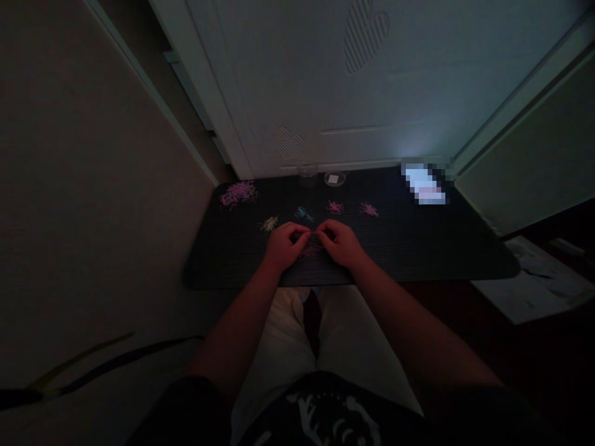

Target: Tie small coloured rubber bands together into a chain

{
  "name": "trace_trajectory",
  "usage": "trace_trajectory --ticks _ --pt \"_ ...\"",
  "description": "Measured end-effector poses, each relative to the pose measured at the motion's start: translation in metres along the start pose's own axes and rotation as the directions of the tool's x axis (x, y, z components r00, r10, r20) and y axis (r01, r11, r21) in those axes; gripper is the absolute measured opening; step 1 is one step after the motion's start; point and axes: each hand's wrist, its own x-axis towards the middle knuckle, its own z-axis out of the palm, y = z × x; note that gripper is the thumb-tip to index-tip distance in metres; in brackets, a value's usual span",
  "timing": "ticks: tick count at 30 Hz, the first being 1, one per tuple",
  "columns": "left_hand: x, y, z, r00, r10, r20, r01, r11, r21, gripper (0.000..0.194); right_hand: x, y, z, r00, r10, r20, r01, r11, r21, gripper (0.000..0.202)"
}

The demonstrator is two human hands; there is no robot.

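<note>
Close to the front edge of a dark table (418,248), my left hand (282,248) and my right hand (343,243) face each other, thumb and fingers pinched. Between the fingertips runs a thin pinkish strand (313,232), held from both sides; its exact kind is too small and dim to make out. Below it lies a loose reddish pile of thin strands (309,249), partly hidden by my hands. Small heaps of similar strands lie around: yellowish (269,223), blue (304,214), pink (334,207) and another pink one (369,209).
A larger mixed pink-purple heap (238,194) lies at the table's far left. Along the back stand a clear cup (307,174) and a round clear lid or dish (334,179). A bright, pixelated screen-like object (424,184) is at the back right. A white panel (297,74) rises behind.
</note>
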Motion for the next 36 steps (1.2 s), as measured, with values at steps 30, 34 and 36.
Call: trace_trajectory --ticks 30,34,36 --pt "-0.0005 0.0003 0.0004 0.996 0.027 0.08 -0.03 0.999 0.036 0.015 -0.0013 -0.0026 -0.0006 0.999 -0.028 0.021 0.027 0.999 0.024 0.007" --pt "-0.0006 0.0002 0.0009 0.997 0.035 0.069 -0.037 0.999 0.027 0.013 -0.0017 -0.0023 0.0003 1.0 0.0 0.025 0.0 1.0 0.014 0.005" --pt "-0.0008 0.0002 0.0009 0.997 0.04 0.068 -0.042 0.999 0.024 0.012 -0.0017 -0.0019 0.0006 1.0 0.004 0.03 -0.004 1.0 0.018 0.003"
